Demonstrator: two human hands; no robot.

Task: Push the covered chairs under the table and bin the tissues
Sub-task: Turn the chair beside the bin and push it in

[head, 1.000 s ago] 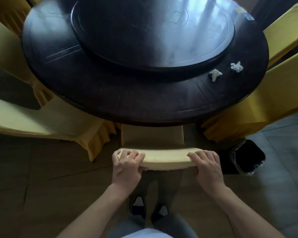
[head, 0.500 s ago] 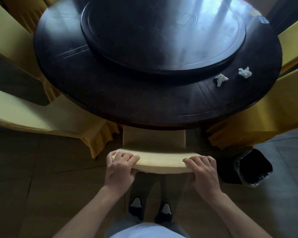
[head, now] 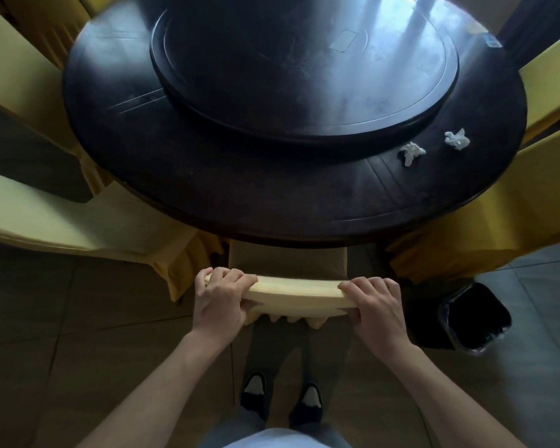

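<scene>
A yellow-covered chair (head: 296, 294) stands right in front of me, its seat mostly tucked beneath the dark round table (head: 272, 202). My left hand (head: 222, 300) grips the left end of the chair's top rail and my right hand (head: 375, 307) grips the right end. Two crumpled white tissues lie on the table's right side: one tissue (head: 411, 152) nearer the middle, the other tissue (head: 456, 139) closer to the edge. A black-lined bin (head: 474, 318) sits on the floor to the right of the chair.
A raised turntable (head: 304, 66) fills the table's centre. More yellow-covered chairs surround the table: one at the left (head: 78, 224), one at the right (head: 498, 221), others at the far left and far right. My feet (head: 280, 399) stand on the tiled floor behind the chair.
The chair has slid forward, further under the table, with both hands still on its top rail. My view has moved closer to the table.
</scene>
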